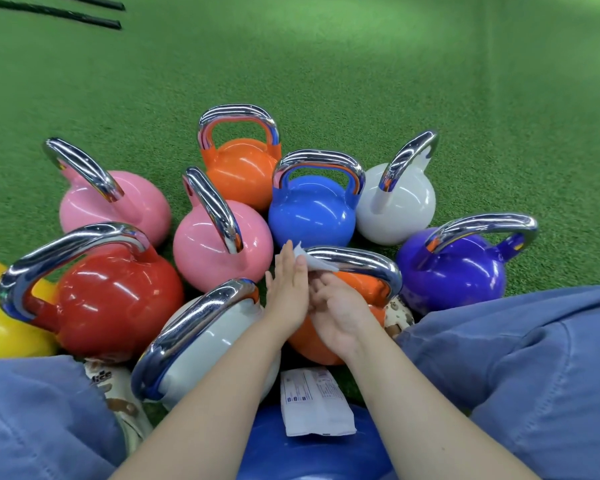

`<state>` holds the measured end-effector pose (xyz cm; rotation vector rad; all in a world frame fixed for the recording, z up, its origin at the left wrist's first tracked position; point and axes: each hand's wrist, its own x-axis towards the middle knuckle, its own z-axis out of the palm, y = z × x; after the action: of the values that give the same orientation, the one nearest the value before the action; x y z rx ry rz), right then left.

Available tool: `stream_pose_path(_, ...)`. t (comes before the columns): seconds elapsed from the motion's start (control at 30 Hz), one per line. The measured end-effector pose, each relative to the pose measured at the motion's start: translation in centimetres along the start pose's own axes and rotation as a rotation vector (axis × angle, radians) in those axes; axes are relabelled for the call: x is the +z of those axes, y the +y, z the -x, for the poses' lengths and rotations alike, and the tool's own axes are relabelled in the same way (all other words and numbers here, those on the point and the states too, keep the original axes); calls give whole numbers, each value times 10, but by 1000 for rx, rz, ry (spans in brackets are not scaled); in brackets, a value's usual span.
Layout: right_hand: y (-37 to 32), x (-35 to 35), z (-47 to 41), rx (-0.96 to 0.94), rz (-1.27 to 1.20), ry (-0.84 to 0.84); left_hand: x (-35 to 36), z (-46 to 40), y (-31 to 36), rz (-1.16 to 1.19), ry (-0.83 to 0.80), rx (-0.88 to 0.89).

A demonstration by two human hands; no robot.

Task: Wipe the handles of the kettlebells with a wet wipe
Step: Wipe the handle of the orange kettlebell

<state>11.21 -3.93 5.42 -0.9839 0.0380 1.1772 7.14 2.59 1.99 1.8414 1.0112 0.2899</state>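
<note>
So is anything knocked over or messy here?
Nothing looks knocked over or spilled. The kettlebells all stand upright in a bunch on the turf. The only odd spot: the wipe pack lies on top of a blue ball, not on the ground.

Left hand (288,289) flat, fingers straight, pressing wet wipe (314,259) against chrome handle (357,263) of near orange kettlebell (326,341). Right hand (340,315) alongside, fingertips touching wipe. Coloured kettlebells clustered on green turf (326,81). Wipe packet (314,401) lying on blue ball (309,452).

kettlebells (312,209) clustered on turf (395,81); wipe packet (316,403) nearest, hands (312,296) above it.
</note>
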Motion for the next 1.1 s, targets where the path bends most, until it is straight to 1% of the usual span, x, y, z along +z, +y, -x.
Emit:
stream_pose_path(0.07, -4, -1, 2, 9, -119, 61, -1, 3, 7, -126, -8, 80)
stream_pose_path(0.17, -10, -6, 3, 43, -329, 170, 0, 6, 26, -348, -56, 261)
stream_pose_path(0.2, -13, -8, 4, 43, -379, 206, 0, 5, 33, -393, -86, 304)
stream_pose_path(0.23, -14, -10, 5, 35, -379, 245, -1, 5, 37, -404, -116, 326)
stream_pose_path(0.27, -17, -12, 7, 27, -308, 298, -2, 3, 39, -389, -133, 336)
stream_pose_path(0.3, -19, -12, 10, 22, -186, 356, -4, 1, 39, -361, -131, 339)
stream_pose_path(0.37, -23, -8, 18, -46, 135, 448, -8, -2, 31, -286, -82, 318)
stream_pose_path(0.4, -25, -4, 21, -140, 288, 483, -11, -5, 25, -234, -54, 298)
stream_pose_path(0.43, -26, -1, 24, -282, 446, 525, -14, -8, 20, -178, -32, 274)
stream_pose_path(0.5, -26, 6, 29, -645, 770, 570, -16, -13, 13, -87, -1, 254)
stream_pose_path(0.57, -25, 11, 32, -970, 909, 511, -15, -13, 12, 31, 14, 233)
stream_pose_path(0.6, -26, 12, 30, -1071, 971, 470, -15, -13, 14, 90, 34, 217)
stream_pose_path(0.63, -28, 14, 28, -1121, 1054, 415, -15, -13, 14, 117, 76, 210)
stream_pose_path(0.67, -31, 17, 26, -1089, 1162, 348, -14, -13, 15, 93, 157, 230)
stream_pose_path(0.7, -36, 19, 22, -992, 1275, 259, -14, -14, 13, 42, 252, 260)
stream_pose_path(0.73, -40, 20, 17, -837, 1448, 177, -13, -15, 11, 2, 331, 277)
stream_pose_path(0.8, -44, 15, 1, -564, 1935, 105, -11, -16, 7, -37, 428, 242)
stream_pose_path(0.83, -44, 12, -7, -499, 2105, 91, -10, -15, 4, -48, 461, 216)
stream_pose_path(0.87, -46, 11, -12, -466, 2214, 72, -8, -14, 2, -44, 486, 194)
stream_pose_path(0.93, -56, 17, -19, -401, 2307, 15, -5, -8, -1, 11, 503, 154)
stream_pose_path(1.0, -71, 26, -26, -239, 2342, -89, 1, -3, -4, 57, 474, 124)
stream_pose_path(1.1, -87, 38, -40, -10, 2321, -275, 8, 0, -5, 101, 382, 86)
